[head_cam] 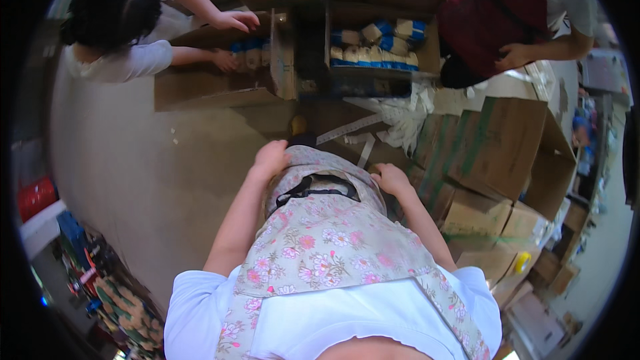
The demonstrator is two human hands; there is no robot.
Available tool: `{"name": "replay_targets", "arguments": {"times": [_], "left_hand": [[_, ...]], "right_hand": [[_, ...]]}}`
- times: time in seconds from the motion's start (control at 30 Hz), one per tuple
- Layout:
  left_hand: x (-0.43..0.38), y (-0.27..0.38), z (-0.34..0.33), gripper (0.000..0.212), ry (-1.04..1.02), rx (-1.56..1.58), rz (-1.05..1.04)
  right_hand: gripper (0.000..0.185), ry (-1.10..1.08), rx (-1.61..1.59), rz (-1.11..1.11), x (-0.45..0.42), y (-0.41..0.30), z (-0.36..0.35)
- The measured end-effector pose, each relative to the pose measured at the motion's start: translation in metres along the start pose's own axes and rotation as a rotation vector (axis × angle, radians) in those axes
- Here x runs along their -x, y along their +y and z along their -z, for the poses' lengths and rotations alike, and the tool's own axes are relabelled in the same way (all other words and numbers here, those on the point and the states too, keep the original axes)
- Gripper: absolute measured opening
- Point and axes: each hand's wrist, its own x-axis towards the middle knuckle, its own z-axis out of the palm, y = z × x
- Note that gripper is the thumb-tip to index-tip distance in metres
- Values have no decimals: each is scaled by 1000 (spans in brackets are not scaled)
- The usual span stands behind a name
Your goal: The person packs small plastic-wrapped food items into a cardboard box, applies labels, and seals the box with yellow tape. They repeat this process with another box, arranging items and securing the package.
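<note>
My left hand [272, 159] rests at the left edge of the floral apron [325, 250] I wear, its fingers partly hidden by the cloth. On the other side, my right hand [392, 178] is at the apron's right edge with fingers curled. Whether either hand grips the cloth is not plain. A black strap [320, 191] loops across the apron's front. Ahead stands an open cardboard box [382, 74] holding several blue-and-beige packages [375, 56]. Another open cardboard box [215, 94] to its left holds similar packages [252, 55].
A person [135, 55] at left reaches into the left box. Another person in a dark red apron [495, 15] stands at right. Stacked cardboard boxes [495, 145] are on my right, with a yellow tape roll [522, 262]. White strips [407, 115] lie on the floor ahead.
</note>
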Motion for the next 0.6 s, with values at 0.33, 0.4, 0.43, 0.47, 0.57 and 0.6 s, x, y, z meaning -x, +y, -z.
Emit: {"name": "replay_targets", "arguments": {"times": [0.33,0.4,0.43,0.47,0.57,0.6], "left_hand": [[70,-197,24,27,-759,-307,-218],[60,-203,15,27,-791,-224,-150],[52,-200,18,26,-787,-209,-119],[41,-195,18,26,-779,-196,-105],[8,-177,26,25,-708,-157,-75],[-3,-173,30,25,-689,-155,-68]], "right_hand": [[23,-335,-447,-409,141,-88,-44],[22,-276,-657,-410,162,-117,-38],[22,-227,-761,-414,170,-135,-32],[21,-183,-902,-424,178,-140,-49],[22,-121,-1234,-476,189,-155,-72],[20,-82,-1365,-467,189,-159,-74]]}}
